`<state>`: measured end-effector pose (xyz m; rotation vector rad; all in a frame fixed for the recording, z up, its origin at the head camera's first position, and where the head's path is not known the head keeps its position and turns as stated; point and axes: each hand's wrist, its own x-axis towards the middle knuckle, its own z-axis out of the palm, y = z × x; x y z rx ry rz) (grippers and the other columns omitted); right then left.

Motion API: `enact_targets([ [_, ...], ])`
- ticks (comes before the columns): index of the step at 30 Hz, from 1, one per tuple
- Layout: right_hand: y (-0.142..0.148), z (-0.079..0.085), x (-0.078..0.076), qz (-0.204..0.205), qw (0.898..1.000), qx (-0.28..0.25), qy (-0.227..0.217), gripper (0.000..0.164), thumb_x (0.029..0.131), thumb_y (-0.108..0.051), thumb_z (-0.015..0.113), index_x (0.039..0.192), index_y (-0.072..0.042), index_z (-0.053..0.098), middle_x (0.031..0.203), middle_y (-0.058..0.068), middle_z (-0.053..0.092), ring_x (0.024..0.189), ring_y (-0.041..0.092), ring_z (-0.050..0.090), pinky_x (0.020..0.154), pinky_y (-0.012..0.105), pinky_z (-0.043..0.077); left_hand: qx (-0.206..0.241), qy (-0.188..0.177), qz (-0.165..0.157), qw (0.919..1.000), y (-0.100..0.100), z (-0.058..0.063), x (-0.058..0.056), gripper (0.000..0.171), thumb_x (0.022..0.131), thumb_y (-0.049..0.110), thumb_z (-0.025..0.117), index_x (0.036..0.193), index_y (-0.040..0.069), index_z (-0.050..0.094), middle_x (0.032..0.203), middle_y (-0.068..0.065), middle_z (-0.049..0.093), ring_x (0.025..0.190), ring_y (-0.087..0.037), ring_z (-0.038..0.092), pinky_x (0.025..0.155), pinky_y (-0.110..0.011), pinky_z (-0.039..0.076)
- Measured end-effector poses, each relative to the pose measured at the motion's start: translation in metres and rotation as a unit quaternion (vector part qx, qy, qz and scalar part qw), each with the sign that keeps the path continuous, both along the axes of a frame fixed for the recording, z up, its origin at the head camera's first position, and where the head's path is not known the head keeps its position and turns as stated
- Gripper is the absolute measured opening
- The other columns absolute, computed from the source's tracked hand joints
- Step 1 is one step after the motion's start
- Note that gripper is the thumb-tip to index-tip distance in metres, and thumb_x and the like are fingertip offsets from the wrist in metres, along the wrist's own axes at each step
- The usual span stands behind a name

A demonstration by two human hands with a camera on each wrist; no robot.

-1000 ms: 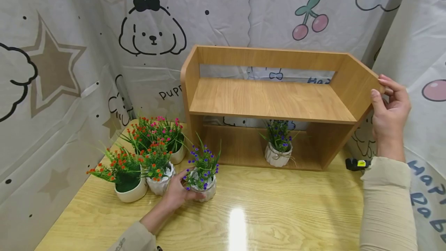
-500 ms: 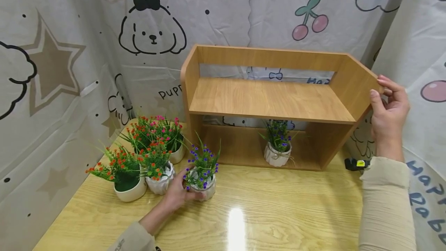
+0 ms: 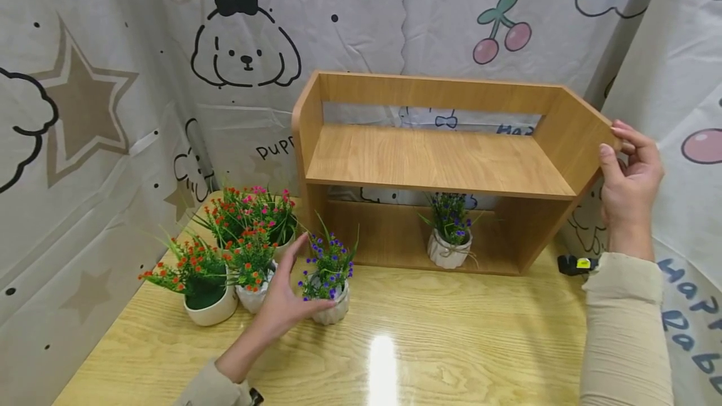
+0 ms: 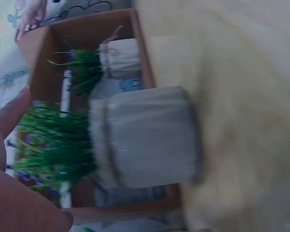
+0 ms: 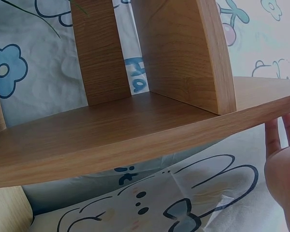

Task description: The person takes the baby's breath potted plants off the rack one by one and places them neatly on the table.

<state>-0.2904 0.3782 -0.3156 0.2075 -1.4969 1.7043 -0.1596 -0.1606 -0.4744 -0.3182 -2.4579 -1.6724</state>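
My left hand (image 3: pixel 280 306) is spread beside a potted artificial plant with purple flowers (image 3: pixel 331 271), thumb overlapping the near side of its whitish pot. In the left wrist view a gap shows between that pot (image 4: pixel 147 137) and the fingers, which stand apart near the leaves. My right hand (image 3: pixel 633 193) pinches the front edge of the right side panel of a two-tier wooden shelf (image 3: pixel 440 154). From the right wrist view, the same hand (image 5: pixel 284 176) is at the panel's edge. Another purple-flowered potted plant (image 3: pixel 450 248) stands on the lower tier, towards the right.
Left of my left hand, several potted plants with red and pink flowers cluster on the wooden table (image 3: pixel 440 331), among them one in a round white pot (image 3: pixel 211 307). A small black and yellow object (image 3: pixel 576 265) lies right of the shelf. Printed curtains (image 3: pixel 361 24) hang behind.
My left hand has let go of the purple-flowered plant's pot, its fingers lifting and spreading away to the left. The pot stays in place. My right hand keeps its hold on the shelf.
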Motion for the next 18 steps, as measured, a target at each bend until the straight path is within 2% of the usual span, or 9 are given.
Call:
enact_targets([
  [4, -0.001, 0.0, 0.0, 0.003, 1.0, -0.002, 0.001, 0.031, 0.095, 0.006, 0.067, 0.124, -0.003, 0.069, 0.141, 0.008, 0.061, 0.121, 0.017, 0.058, 0.1, 0.024, 0.048, -0.015, 0.027, 0.003, 0.9995, 0.005, 0.021, 0.004, 0.128, 0.064, 0.032, 0.101, 0.162, 0.046, 0.021, 0.171, 0.01, 0.022, 0.159, -0.032, 0.019, 0.12, -0.075, 0.021],
  [10, -0.001, 0.0, 0.001, 0.002, 1.0, 0.001, 0.002, 0.031, 0.095, 0.005, 0.067, 0.124, -0.003, 0.069, 0.141, 0.008, 0.061, 0.122, 0.017, 0.057, 0.099, 0.024, 0.048, -0.019, 0.072, -0.014, 0.9971, 0.016, 0.059, 0.004, 0.122, 0.069, 0.029, 0.099, 0.162, 0.049, 0.021, 0.169, 0.016, 0.025, 0.158, -0.025, 0.021, 0.122, -0.071, 0.021],
  [14, -0.003, 0.001, 0.001, -0.001, 1.0, -0.002, 0.001, 0.03, 0.095, 0.006, 0.067, 0.124, -0.003, 0.07, 0.14, 0.008, 0.062, 0.122, 0.017, 0.058, 0.099, 0.024, 0.047, -0.014, 0.111, -0.019, 0.9935, 0.02, 0.087, -0.002, 0.113, 0.076, 0.026, 0.095, 0.162, 0.045, 0.024, 0.168, 0.018, 0.025, 0.159, -0.02, 0.02, 0.123, -0.069, 0.02],
  [18, -0.006, 0.004, 0.004, -0.009, 1.0, -0.01, -0.01, 0.03, 0.095, 0.006, 0.066, 0.123, -0.003, 0.07, 0.14, 0.007, 0.062, 0.123, 0.017, 0.058, 0.1, 0.025, 0.046, -0.021, 0.166, -0.015, 0.9857, 0.02, 0.117, -0.014, 0.1, 0.084, 0.023, 0.088, 0.162, 0.04, 0.028, 0.168, 0.016, 0.028, 0.158, -0.017, 0.022, 0.125, -0.065, 0.021],
])
